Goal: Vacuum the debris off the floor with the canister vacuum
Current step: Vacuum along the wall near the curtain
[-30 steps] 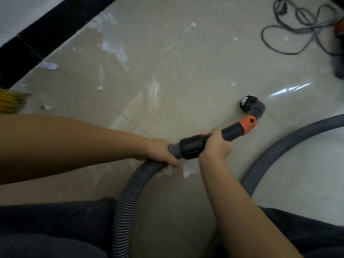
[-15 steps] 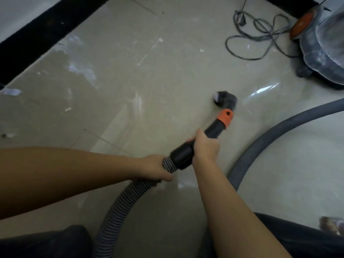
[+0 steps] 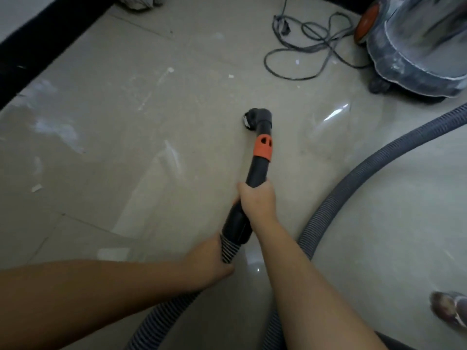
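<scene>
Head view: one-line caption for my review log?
Both hands hold the vacuum wand, right hand ahead of left hand, nozzle over the floor.

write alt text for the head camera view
Seen from above, a person's right hand grips a black vacuum wand and the left hand holds its ribbed hose, nozzle on a tiled floor with white scraps; canister vacuum upper right.

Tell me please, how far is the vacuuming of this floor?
Partly done, I judge. Done: the tile near the nozzle looks mostly free of scraps. In hand: the right hand grips the black wand, the left hand holds the ribbed hose. Left: white scraps farther away and at the left, and near the cord.
</scene>
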{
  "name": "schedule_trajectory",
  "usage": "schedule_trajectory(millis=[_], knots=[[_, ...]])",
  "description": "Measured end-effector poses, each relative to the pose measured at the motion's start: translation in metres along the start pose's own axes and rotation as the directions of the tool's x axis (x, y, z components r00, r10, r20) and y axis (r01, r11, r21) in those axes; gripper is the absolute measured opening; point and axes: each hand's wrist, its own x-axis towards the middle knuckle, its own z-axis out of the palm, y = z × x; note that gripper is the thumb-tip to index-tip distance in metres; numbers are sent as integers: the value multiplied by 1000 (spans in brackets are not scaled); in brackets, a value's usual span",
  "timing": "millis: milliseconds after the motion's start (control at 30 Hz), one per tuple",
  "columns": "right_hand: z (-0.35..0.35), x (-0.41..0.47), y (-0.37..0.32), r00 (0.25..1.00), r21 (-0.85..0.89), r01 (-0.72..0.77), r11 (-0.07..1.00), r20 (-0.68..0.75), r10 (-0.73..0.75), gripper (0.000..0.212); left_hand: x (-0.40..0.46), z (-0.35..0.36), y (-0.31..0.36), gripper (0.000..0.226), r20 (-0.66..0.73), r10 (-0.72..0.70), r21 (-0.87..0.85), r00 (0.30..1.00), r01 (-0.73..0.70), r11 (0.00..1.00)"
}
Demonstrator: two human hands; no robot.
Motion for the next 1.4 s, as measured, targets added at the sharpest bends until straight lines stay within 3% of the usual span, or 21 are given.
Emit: schedule_trajectory(millis=[33, 100, 167, 233, 300, 367, 467, 567, 633, 700, 767, 833, 967, 1033, 1100, 1167, 1200, 1267, 1333, 1400], knots=[[-6, 8, -3, 1000, 1, -2, 1000, -9, 2, 23, 7, -2, 7, 40, 7, -5, 24, 1000, 4, 1000], [-32, 35, -7, 983, 17, -25, 1000, -179, 27, 30, 33, -7, 34, 34, 46, 11, 67, 999, -14, 998], [-68, 66, -8, 898, 116, -80, 990, -423, 122, 38, 67, -10, 71, 33, 90, 59, 100, 994, -68, 993], [-99, 93, -15, 824, 218, -103, 970, -528, 206, 44, 97, -13, 105, 34, 95, 83, 122, 992, -94, 988], [-110, 118, -21, 836, 249, -96, 964, -505, 214, 43, 114, -13, 123, 36, 59, 53, 126, 997, -60, 990], [-91, 122, -26, 882, 126, -64, 990, -456, 115, 41, 109, -12, 114, 36, 30, -7, 81, 1000, 4, 997], [-33, 99, -16, 984, -18, 32, 999, -176, -35, 39, 83, -8, 73, 38, 15, -143, 66, 990, 142, 988], [-14, 92, -17, 995, -71, 99, 993, 18, -98, 43, 83, -3, 59, 41, 5, -214, 85, 977, 213, 973], [-36, 114, -29, 995, -106, 95, 990, -28, -99, 41, 104, -4, 82, 40, -4, -155, 74, 988, 155, 985], [-76, 156, -41, 974, -148, 36, 988, -217, -68, 40, 140, -5, 122, 38, -2, -67, 79, 998, 67, 995], [-122, 196, -51, 909, -25, -40, 999, -415, 26, 38, 175, -6, 164, 36, 4, -2, 92, 1000, 1, 996], [-145, 218, -59, 885, 102, -71, 992, -453, 110, 33, 198, -11, 191, 36, 2, -9, 109, 1000, 8, 994], [-120, 225, -78, 953, 17, -27, 1000, -303, 31, 36, 187, -22, 188, 34, -82, -151, 45, 985, 155, 987], [-94, 199, -84, 997, -39, 50, 998, -52, -52, 34, 163, -24, 171, 32, -114, -235, 30, 965, 240, 970], [-79, 179, -85, 981, -51, 69, 996, 184, -58, 24, 143, -19, 166, 37, -92, -285, 63, 954, 291, 955], [-89, 175, -82, 970, -51, 56, 997, 238, -42, 21, 136, -14, 177, 45, -56, -281, 99, 958, 285, 953], [-99, 181, -85, 983, -55, 35, 998, 180, -25, 21, 138, -18, 186, 46, -42, -252, 118, 967, 255, 960], [-122, 198, -86, 996, -21, -63, 998, -68, 62, 23, 153, -29, 201, 41, -13, -193, 142, 981, 193, 971], [-150, 218, -90, 937, 87, -147, 985, -307, 167, 33, 176, -39, 219, 34, 45, -115, 147, 992, 107, 983], [-165, 234, -96, 911, 96, -141, 985, -377, 167, 36, 193, -43, 234, 28, 108, -51, 109, 993, 40, 993]])
